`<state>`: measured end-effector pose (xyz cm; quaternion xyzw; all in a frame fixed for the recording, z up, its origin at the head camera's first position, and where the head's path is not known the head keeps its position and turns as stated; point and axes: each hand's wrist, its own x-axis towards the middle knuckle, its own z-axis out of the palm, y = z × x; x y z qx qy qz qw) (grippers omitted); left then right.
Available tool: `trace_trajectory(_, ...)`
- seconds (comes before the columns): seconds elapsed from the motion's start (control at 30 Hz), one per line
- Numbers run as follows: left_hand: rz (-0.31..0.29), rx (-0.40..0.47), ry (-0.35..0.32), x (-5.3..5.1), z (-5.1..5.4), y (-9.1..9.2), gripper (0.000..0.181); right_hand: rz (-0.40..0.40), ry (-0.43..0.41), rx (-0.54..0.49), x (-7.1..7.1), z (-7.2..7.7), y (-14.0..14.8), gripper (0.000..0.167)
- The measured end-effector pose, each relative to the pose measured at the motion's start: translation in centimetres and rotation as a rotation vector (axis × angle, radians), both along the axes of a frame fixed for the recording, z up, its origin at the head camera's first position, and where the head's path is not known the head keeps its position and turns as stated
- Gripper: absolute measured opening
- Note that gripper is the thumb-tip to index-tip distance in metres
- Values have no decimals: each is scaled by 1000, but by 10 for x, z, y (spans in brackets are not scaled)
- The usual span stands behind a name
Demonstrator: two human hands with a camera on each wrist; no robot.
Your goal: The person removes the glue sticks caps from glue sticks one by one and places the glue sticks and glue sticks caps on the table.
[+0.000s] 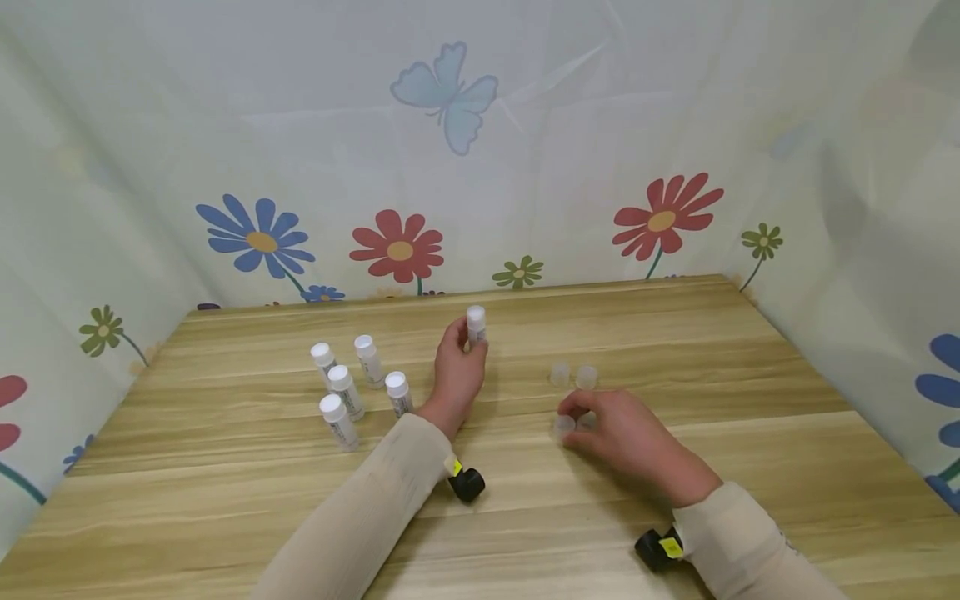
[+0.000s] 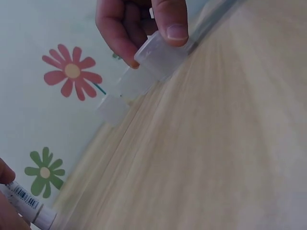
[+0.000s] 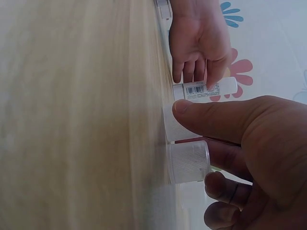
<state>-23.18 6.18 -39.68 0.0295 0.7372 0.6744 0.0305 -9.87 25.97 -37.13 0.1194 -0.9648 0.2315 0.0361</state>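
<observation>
My left hand [image 1: 459, 375] grips a slim white tube [image 1: 476, 321] upright, its white end up. A barcode label runs round this tube in the right wrist view, and its base is at or very near the tabletop. To the right, my right hand [image 1: 622, 429] pinches a small translucent ribbed cap [image 1: 564, 428] between thumb and finger, down at the table. A second ribbed cap [image 3: 189, 162] stands right beside the pinched one. Just beyond the fingers are two more translucent caps, a left one [image 1: 560, 373] and a right one [image 1: 587, 377].
Several matching white tubes stand upright left of my left hand, among them a near tube [image 1: 339, 421] and a far tube [image 1: 367, 360]. The wood-grain table [image 1: 487, 542] ends at a flower-printed curtain [image 1: 322, 150] at the back and sides.
</observation>
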Motion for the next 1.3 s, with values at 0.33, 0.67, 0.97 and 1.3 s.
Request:
trace_trajectory(0.33, 2, 10, 24, -4, -4, 0, 44, -7, -15, 2, 0, 0, -2, 27)
trace_trajectory(0.67, -4, 28, 23, -3, -5, -1, 43, -10, -20, 2, 0, 0, -3, 27)
trace_trajectory(0.97, -48, 45, 50, 6, 3, -4, 42, -14, -15, 9, -1, 0, -3, 27)
trace_trajectory(1.3, -211, -16, 140, 39, 26, -21, 41, -48, 58, 6, 5, 9, -7, 36)
